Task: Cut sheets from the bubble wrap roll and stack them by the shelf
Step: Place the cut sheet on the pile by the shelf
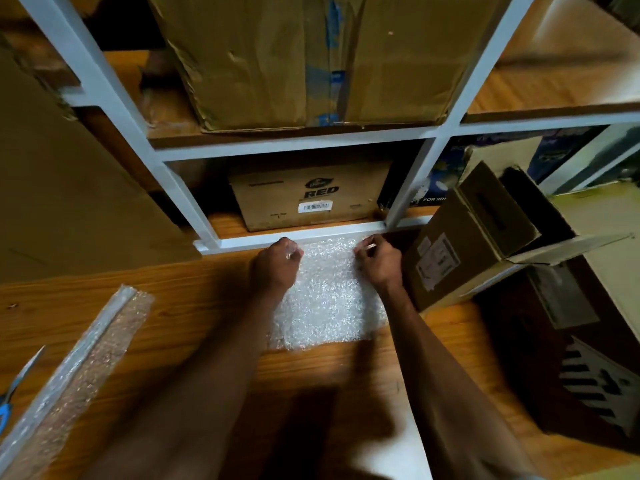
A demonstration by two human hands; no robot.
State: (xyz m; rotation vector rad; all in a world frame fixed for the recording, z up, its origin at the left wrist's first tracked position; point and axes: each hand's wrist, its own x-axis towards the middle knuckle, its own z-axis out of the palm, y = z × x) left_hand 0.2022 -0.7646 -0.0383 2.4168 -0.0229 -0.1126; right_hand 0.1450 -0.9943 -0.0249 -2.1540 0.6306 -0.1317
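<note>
Shelf (294, 239) carton (311, 195) reads "RED"; both hands pinch bubble wrap sheet (329, 299).

Storeroom: metal shelving (114, 98) stacked with cardboard boxes (311, 57).

Glossy plastic bubble wrap sheet (329, 292) on smooth wood-grain floor (173, 306)

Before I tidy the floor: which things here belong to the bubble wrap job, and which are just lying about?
Job: bubble wrap sheet, left hand, right hand, bubble wrap roll, scissors, shelf.
Lying about: open carton, RED box.
</note>
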